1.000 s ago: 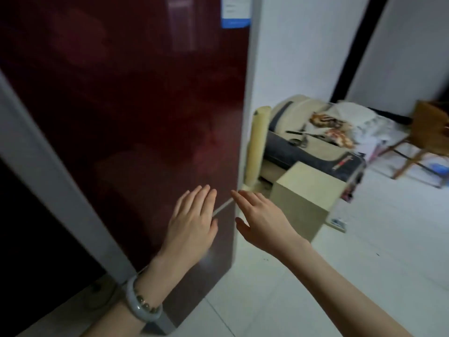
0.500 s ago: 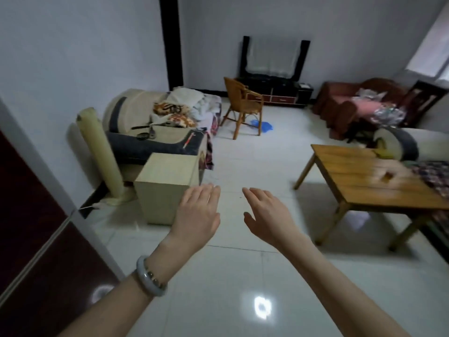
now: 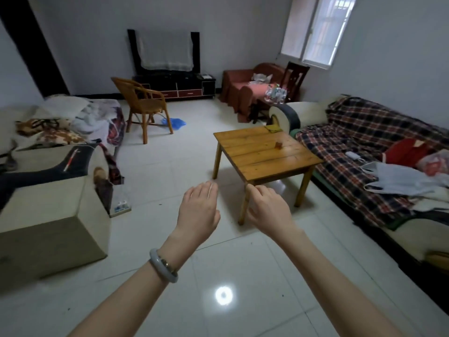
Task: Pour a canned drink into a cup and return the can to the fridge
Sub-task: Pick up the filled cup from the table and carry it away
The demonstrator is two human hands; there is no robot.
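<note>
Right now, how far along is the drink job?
Done: nothing I can confirm; no can or fridge is in view. In hand: nothing, left hand and right hand are empty. Left: unclear; a small object on the wooden table might be the cup.

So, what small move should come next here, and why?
Probably step toward the low square wooden table: the left hand and right hand are empty, no can is in view, and a small brownish object stands on it.

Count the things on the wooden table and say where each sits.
2. A small brown object stands near the middle of the table; a flat yellowish item lies at its far right corner. None seems hidden.
</note>
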